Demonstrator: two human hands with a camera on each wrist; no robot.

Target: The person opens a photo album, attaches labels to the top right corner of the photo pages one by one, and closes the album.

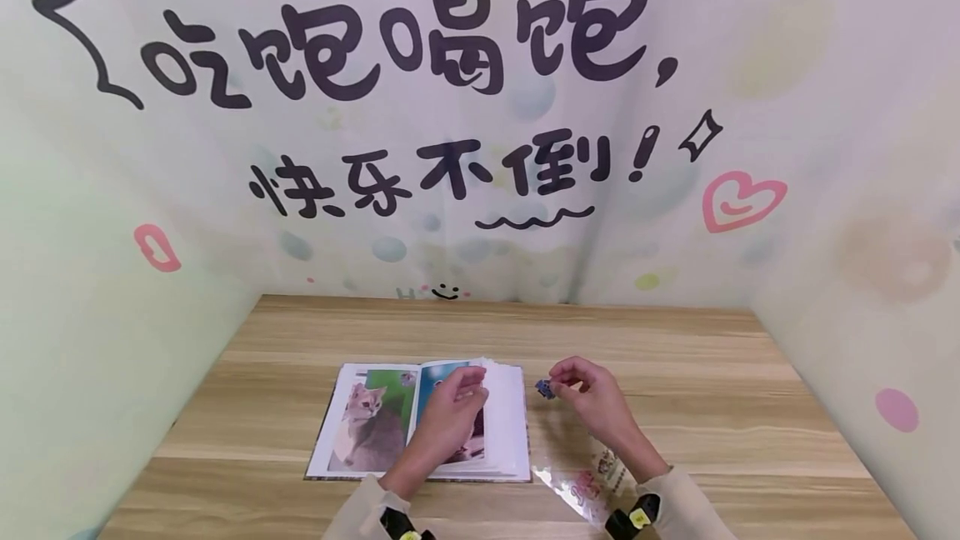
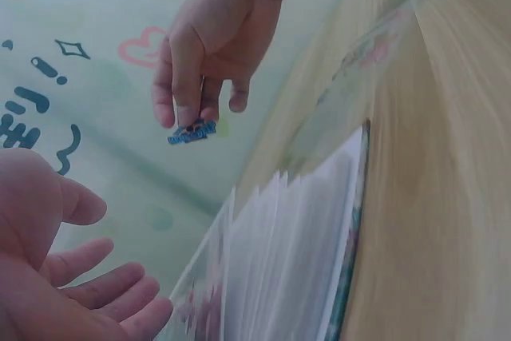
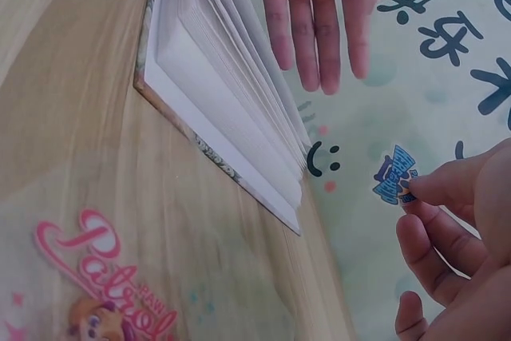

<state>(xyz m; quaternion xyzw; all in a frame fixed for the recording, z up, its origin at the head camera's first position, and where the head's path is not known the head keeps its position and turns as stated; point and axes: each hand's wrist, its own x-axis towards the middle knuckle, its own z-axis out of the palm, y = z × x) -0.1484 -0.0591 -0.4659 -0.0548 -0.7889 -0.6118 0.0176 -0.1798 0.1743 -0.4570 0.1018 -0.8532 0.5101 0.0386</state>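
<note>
A small blue sticker (image 3: 394, 176) is pinched between the thumb and fingers of my right hand (image 1: 592, 398), just right of the photo album. My left hand (image 1: 450, 419) hovers over the album's right page, fingers extended and holding nothing. The album (image 1: 504, 415) lies open on the table with its white page edges fanned up in the wrist views. On its left page is a photo of a cat (image 1: 367, 427) against green, with a small sticker (image 1: 407, 379) at the top corner. A blue-topped photo (image 1: 432, 377) on the right page is partly hidden by my left hand.
A clear plastic sheet (image 3: 104, 277) with pink lettering and a cartoon figure lies on the wooden table (image 1: 637, 340), right of the album and near my right wrist. Printed fabric walls (image 1: 480, 265) enclose the table at the back and sides.
</note>
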